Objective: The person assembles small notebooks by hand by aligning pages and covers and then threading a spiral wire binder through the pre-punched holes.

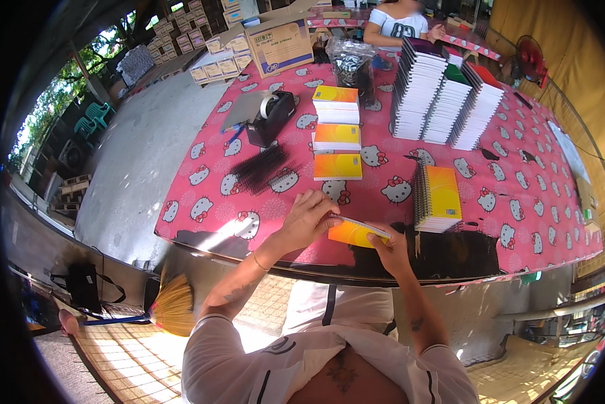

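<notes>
Between my two hands, over the table's near edge, is a small yellow-orange notebook (351, 233), held tilted with its edge up. My left hand (309, 217) grips its left end with bent fingers. At its right end my right hand (391, 246) pinches the corner. Just beyond lie three stacks of yellow notebooks, the nearest a low stack (337, 166). To the right stands a stack of spiral-bound yellow notebooks (440, 198) with black coils. Loose black binding coils (261, 170) lie in a heap to the left.
A black tape dispenser (271, 118) sits at the table's left. Tall stacks of spiral notebooks (420, 91) rise at the back right, near a clear plastic bag (351, 67) and a cardboard box (280, 47). Across the table a person (400, 25) sits; a red fan (530, 57) stands right.
</notes>
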Demonstrator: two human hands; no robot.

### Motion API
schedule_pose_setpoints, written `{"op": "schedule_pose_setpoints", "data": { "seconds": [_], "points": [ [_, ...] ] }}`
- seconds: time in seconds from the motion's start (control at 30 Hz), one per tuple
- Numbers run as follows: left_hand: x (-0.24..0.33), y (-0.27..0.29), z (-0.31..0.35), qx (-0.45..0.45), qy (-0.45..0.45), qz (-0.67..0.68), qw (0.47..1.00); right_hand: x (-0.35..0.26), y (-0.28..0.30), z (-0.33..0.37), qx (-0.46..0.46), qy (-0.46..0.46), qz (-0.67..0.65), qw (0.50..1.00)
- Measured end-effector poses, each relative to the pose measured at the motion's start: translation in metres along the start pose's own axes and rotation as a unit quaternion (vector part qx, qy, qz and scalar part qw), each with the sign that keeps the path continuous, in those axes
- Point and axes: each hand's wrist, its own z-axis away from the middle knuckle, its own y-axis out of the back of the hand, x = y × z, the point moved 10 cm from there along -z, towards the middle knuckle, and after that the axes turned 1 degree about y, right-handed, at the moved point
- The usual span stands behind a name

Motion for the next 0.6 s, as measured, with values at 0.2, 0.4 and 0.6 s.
{"op": "schedule_pose_setpoints", "data": {
  "seconds": [0.2, 0.4, 0.6],
  "points": [
    [0.046, -0.049, 0.041, -0.003, 0.022, -0.245, 0.969, -0.021, 0.005, 0.01, 0.097, 0.0, 0.013, 0.995],
    [0.038, -0.033, 0.025, 0.009, 0.053, -0.233, 0.971, -0.015, -0.006, 0.011, 0.073, -0.028, -0.057, 0.995],
    [0.045, -0.019, 0.016, 0.045, 0.064, -0.259, 0.963, -0.019, -0.019, 0.014, 0.034, -0.01, -0.05, 0.998]
  ]
}}
